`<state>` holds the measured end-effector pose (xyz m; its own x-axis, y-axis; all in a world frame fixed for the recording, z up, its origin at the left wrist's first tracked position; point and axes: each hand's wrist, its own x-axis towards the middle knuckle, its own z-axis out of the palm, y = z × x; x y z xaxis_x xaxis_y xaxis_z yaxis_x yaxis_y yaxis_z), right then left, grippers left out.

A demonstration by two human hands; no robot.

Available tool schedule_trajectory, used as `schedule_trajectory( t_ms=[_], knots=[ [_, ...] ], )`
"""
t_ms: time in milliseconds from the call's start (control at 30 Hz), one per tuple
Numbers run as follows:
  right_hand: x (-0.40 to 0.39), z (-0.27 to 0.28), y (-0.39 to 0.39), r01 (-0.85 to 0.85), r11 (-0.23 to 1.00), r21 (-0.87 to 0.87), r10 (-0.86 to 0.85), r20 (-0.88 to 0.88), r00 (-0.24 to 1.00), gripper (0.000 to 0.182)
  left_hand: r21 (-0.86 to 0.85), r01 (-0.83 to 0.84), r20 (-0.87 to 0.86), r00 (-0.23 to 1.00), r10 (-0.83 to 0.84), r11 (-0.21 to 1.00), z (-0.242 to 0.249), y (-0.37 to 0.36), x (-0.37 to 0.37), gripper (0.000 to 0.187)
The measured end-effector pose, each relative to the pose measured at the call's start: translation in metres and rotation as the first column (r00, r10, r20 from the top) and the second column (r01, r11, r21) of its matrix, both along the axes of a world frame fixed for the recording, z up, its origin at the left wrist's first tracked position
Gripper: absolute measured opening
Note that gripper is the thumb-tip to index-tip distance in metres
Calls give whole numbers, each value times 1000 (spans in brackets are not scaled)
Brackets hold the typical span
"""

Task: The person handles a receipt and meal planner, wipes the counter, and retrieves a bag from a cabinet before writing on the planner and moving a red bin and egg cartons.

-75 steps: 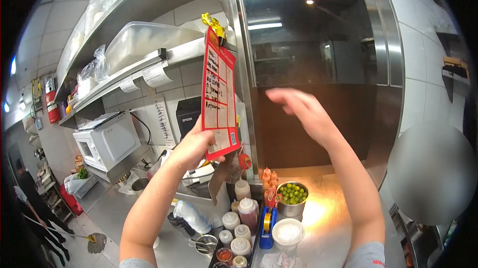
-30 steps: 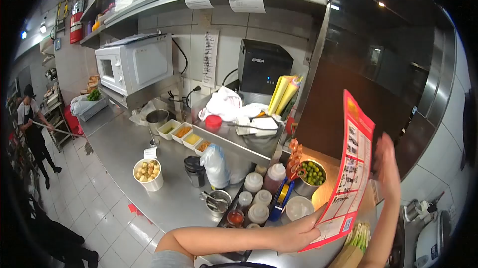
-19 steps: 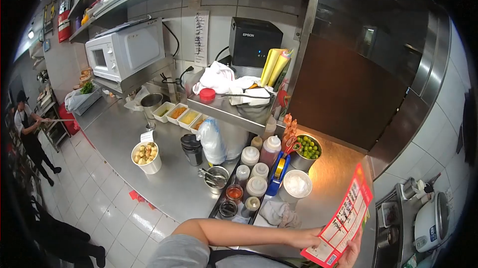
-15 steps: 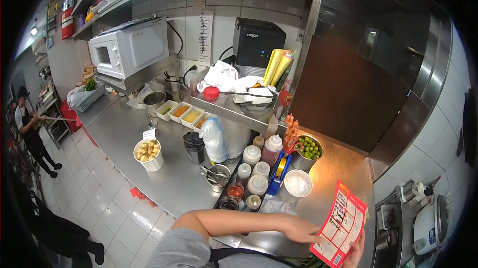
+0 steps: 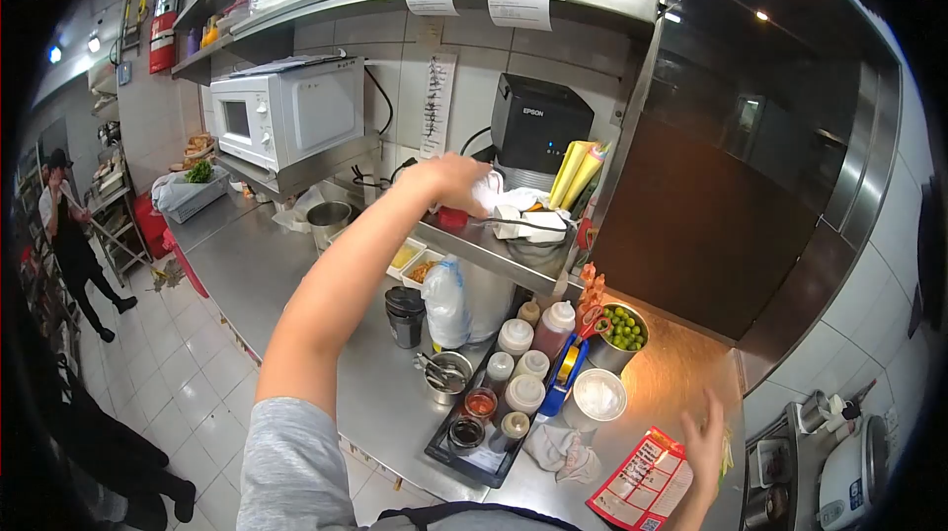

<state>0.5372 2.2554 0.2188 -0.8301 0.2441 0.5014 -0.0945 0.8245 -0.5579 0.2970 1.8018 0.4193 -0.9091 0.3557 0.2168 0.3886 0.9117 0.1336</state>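
Note:
My left hand (image 5: 456,182) reaches across to the raised metal shelf, its fingers curled onto a white cloth (image 5: 487,193). Just under that hand is a red lid (image 5: 452,219). At the lower right, my right hand (image 5: 703,444) is raised with fingers spread, holding nothing. Beside it lies a red and white printed sheet with handwriting (image 5: 644,480), flat on the counter. A crumpled grey cloth (image 5: 565,452) lies left of the sheet. My left forearm hides part of the food containers behind it.
A black tray (image 5: 474,467) holds several squeeze bottles and sauce jars. Near it are a blue tape dispenser (image 5: 563,378), a white tub (image 5: 599,395) and a pot of green limes (image 5: 622,329). A black printer (image 5: 541,123) and microwave (image 5: 286,112) stand behind. A person (image 5: 74,235) stands far left.
My left hand has left the sheet and moved up to the white cloth on the shelf. My right hand has let go of the sheet, which now lies on the counter.

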Motion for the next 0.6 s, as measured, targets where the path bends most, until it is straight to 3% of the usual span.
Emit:
schedule_trajectory(
  t_ms=[33,67,100,167,200,233,300,333,367,433,500,600],
  knots=[
    [-6,48,-36,-173,982,-70,170,-43,985,57,-73,-25,-117,993,16,997,-5,1,1,60],
    [-12,85,-66,-297,953,64,302,-108,947,55,-142,-56,-232,972,22,988,-9,3,0,57],
    [-18,118,-94,-401,893,203,433,-151,889,54,-143,-51,-233,972,17,988,-9,3,-6,57],
    [-33,169,-147,-605,745,281,657,-158,737,52,-88,-57,-260,965,32,995,-10,3,-18,48],
    [-47,184,-168,-606,695,388,692,-128,711,51,-63,-49,-251,967,32,997,-11,3,-20,35],
    [-63,196,-188,-600,633,489,722,-94,685,50,-61,-47,-253,967,30,997,-15,2,-23,35],
    [-100,206,-223,-600,566,565,735,-16,678,50,100,58,-478,879,-3,993,-28,0,-32,30],
    [-122,205,-239,-593,557,582,729,0,685,51,276,152,-547,837,26,949,-31,0,-30,28],
    [-143,201,-252,-585,547,599,722,16,692,53,278,155,-550,835,25,948,-30,0,-33,28],
    [-174,190,-277,-577,558,596,676,77,733,55,554,312,-645,747,161,772,-28,3,-41,29],
    [-183,184,-296,-571,564,596,628,138,766,56,595,349,-663,722,198,724,-22,3,-48,30],
    [-185,168,-310,-508,508,696,594,144,792,60,661,560,-750,469,466,500,-5,-6,-46,31]
  ],
)
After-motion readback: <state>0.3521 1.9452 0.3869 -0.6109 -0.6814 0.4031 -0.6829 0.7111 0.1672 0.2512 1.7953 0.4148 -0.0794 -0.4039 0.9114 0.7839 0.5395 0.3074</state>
